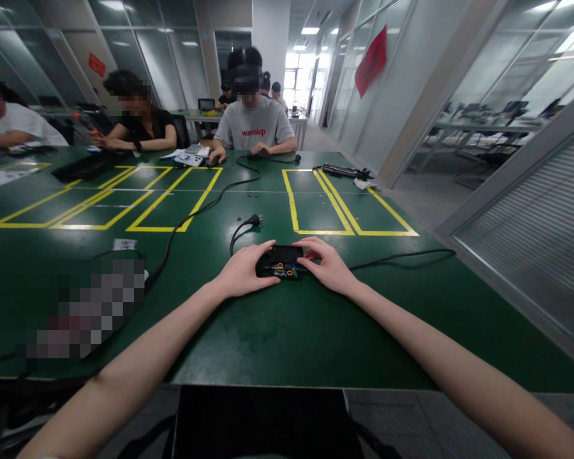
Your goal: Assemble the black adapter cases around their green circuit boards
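Between my hands, on the green table [287,331], lies an opened black power adapter [287,252]. Its circuit board [286,271] shows, with copper-coloured ring coils and small blue and yellow parts. My left hand [242,271] grips the adapter's left end, thumb at the near edge and fingers along the far edge. My right hand [332,268] is closed about the right end, its fingertips at the far right corner and thumb by the side. A cord with a black mains plug [254,220] curves out behind my left hand. Another black cable [397,257] runs off to the right.
Yellow tape outlines [323,232] mark the table beyond my hands. A long black cable [172,239] crosses on the left, near a blurred-out object [90,309] and a small white label [125,244]. A folded black tripod [344,171] lies at the far right. Co-workers sit opposite.
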A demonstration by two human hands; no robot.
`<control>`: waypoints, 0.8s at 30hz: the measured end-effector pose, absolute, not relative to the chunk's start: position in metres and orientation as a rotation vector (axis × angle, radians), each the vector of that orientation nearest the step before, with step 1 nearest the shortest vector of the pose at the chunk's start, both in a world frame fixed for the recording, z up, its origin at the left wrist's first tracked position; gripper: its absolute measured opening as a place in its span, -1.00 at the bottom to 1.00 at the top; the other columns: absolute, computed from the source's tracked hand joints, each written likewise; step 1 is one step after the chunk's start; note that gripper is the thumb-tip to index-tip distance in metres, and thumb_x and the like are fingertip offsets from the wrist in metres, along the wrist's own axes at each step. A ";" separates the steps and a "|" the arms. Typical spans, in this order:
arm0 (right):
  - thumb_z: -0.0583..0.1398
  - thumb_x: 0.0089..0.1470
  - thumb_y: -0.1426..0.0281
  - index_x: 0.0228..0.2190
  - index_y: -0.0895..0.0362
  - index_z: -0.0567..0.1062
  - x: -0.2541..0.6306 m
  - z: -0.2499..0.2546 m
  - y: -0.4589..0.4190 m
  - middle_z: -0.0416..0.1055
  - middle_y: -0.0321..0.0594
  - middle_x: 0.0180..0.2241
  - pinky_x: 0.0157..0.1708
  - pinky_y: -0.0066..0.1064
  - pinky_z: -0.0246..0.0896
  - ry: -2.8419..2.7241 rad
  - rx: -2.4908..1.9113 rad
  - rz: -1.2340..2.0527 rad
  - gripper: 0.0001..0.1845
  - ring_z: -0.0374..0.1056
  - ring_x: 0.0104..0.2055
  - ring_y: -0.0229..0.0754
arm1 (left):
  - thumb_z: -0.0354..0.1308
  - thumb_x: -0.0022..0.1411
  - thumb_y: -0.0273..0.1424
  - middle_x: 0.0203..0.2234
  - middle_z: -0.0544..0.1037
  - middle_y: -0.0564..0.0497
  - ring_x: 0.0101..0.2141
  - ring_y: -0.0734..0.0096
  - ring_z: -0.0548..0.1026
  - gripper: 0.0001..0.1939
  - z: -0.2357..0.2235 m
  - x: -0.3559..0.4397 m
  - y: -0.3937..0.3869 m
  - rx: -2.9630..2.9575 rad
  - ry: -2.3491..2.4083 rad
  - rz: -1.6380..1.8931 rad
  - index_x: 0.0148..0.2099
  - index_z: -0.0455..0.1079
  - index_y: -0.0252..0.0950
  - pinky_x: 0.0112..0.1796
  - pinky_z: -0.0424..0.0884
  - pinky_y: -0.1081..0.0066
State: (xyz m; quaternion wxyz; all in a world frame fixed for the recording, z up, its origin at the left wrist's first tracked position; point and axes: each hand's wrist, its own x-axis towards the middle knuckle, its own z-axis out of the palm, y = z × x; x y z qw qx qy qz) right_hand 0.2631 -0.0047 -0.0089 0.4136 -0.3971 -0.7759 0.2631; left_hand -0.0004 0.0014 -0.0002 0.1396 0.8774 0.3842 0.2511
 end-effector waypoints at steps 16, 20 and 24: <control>0.24 0.18 0.44 -0.01 0.07 0.61 0.262 -0.012 -0.003 0.51 -0.08 -0.04 -0.08 -0.14 0.53 -1.967 -1.035 0.584 -0.66 0.51 -0.15 -0.09 | 0.36 0.21 -0.10 0.14 0.54 -0.24 0.14 -0.04 0.50 -0.11 -0.002 0.000 0.003 2.580 1.100 0.673 0.46 0.14 -0.27 0.13 0.43 0.06; 0.26 0.15 0.46 -0.01 0.07 0.61 0.261 -0.010 -0.002 0.60 -0.14 -0.13 -0.07 -0.14 0.51 -1.963 -1.062 0.635 -0.65 0.53 -0.17 -0.10 | 0.37 0.21 -0.12 0.14 0.54 -0.22 0.14 -0.03 0.50 -0.14 0.001 0.000 0.002 2.580 1.096 0.675 0.45 0.18 -0.24 0.14 0.43 0.07; 0.28 0.12 0.42 -0.04 0.09 0.62 0.261 -0.009 -0.003 0.62 -0.17 -0.20 -0.11 -0.19 0.52 -1.911 -1.053 0.686 -0.67 0.54 -0.19 -0.11 | 0.38 0.20 -0.17 0.10 0.57 -0.18 0.10 0.02 0.53 -0.19 0.003 -0.002 0.002 2.558 1.052 0.721 0.42 0.23 -0.22 0.11 0.46 0.08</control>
